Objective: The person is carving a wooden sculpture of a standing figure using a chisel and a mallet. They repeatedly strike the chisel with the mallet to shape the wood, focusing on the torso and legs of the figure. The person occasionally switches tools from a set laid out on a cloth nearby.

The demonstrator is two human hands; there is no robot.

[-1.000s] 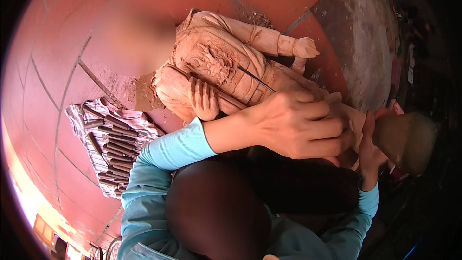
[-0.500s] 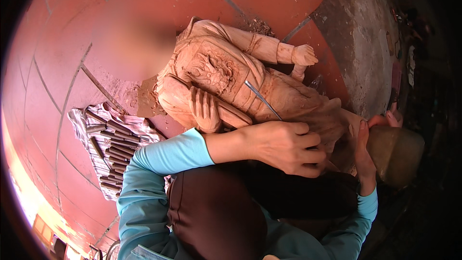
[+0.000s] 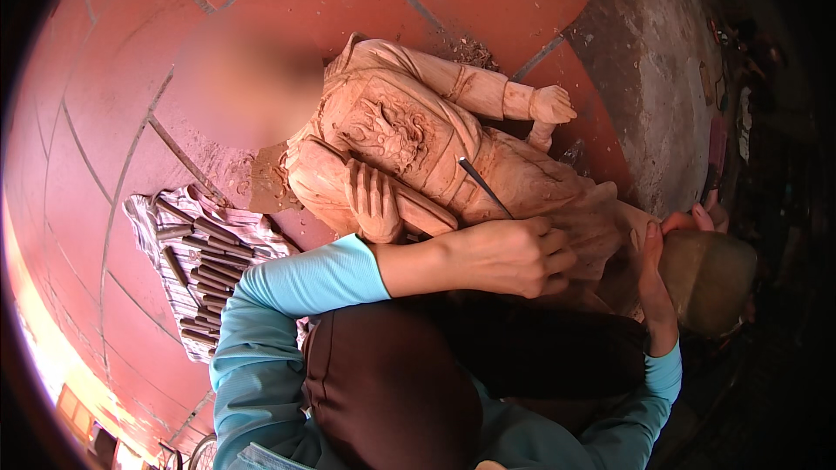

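Note:
A carved wooden statue (image 3: 409, 135) of an armoured figure lies on the red tile floor. My left hand (image 3: 514, 257) rests on the statue's lower part, closed around a thin dark chisel (image 3: 483, 184) whose blade points up onto the carved torso. My right hand (image 3: 651, 283) grips a rounded brown wooden mallet (image 3: 710, 278) just right of the statue's base. Both arms wear light blue sleeves. My dark-clad knee (image 3: 392, 383) hides the statue's lowest part.
A striped cloth (image 3: 152, 213) with several more carving chisels (image 3: 205, 248) lies on the tiles left of my left arm. A grey concrete strip (image 3: 657, 78) borders the tiles at right. Wood shavings (image 3: 470, 50) lie by the statue's shoulder.
My left hand has slid down the statue toward me, uncovering more of the chisel blade. The mallet in my right hand has dropped slightly.

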